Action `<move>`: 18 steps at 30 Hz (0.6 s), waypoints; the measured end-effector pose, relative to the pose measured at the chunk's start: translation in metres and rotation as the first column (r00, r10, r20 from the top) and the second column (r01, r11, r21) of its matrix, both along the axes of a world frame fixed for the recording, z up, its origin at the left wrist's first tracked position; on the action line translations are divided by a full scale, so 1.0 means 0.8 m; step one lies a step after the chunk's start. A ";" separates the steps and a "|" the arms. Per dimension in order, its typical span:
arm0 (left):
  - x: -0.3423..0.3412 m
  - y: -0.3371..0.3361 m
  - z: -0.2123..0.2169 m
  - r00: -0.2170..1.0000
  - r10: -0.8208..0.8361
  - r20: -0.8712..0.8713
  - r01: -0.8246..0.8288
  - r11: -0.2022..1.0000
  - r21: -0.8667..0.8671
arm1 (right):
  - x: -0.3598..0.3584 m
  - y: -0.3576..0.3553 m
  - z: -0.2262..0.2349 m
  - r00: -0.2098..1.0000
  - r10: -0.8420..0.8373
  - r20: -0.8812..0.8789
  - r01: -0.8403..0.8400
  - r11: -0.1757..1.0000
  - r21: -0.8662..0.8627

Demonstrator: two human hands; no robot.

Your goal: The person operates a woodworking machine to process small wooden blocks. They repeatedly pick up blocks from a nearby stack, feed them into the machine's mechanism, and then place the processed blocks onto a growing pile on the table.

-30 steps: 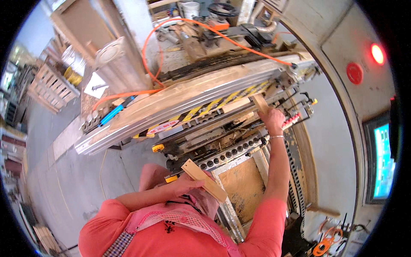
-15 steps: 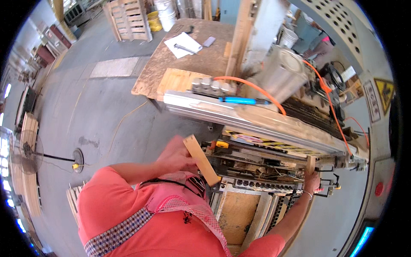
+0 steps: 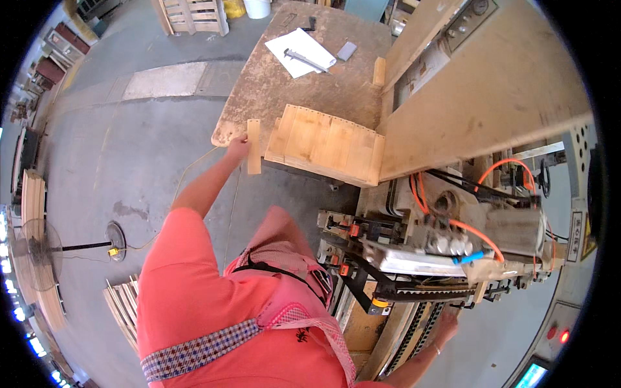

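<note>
My left hand (image 3: 239, 147) is stretched forward and grips a narrow wooden strip (image 3: 254, 152) by its left edge. The strip is held beside the corner of the brown table, just left of a neat stack of wooden boards (image 3: 323, 143) with small holes along their edges. At the lower right, my right hand (image 3: 446, 326) is low by the right end of the machine (image 3: 420, 258); it is smeared and its fingers do not show clearly. A short piece of wood (image 3: 480, 292) sticks out of the machine just beyond it.
On the worn table (image 3: 246, 97) lie white paper (image 3: 284, 45), a caliper (image 3: 304, 61) and a small grey-purple block (image 3: 347, 51). A big wooden panel (image 3: 485, 97) rises at right. Orange hoses (image 3: 475, 229) cross the machine. A stand fan (image 3: 39, 246) and slatted wood (image 3: 123, 310) are at left.
My left hand has carried the wooden strip forward from the machine's front to the stack at the table. My right hand has drawn back from the wood in the machine. The view has shifted.
</note>
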State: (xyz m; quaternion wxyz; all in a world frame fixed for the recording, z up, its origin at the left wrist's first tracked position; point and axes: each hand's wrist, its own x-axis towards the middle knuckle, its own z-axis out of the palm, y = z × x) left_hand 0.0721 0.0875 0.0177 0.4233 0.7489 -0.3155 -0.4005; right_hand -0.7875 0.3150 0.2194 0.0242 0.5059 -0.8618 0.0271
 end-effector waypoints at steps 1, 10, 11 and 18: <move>0.013 -0.020 -0.025 0.996 -0.004 0.085 0.001 0.999 0.038 | 0.016 0.018 0.002 0.999 -0.026 0.022 0.025 0.999 0.048; -0.007 -0.116 -0.093 0.923 -0.192 0.334 0.097 0.954 0.283 | 0.141 0.128 0.056 0.967 -0.255 0.007 0.238 0.913 0.332; -0.023 -0.124 -0.098 0.927 -0.231 0.294 0.156 0.954 0.255 | 0.113 0.186 0.045 0.991 -0.134 -0.009 0.130 0.942 0.308; -0.007 -0.121 -0.128 0.946 -0.219 0.240 0.141 0.942 0.303 | 0.177 0.174 0.052 0.936 -0.338 0.099 0.289 0.897 0.336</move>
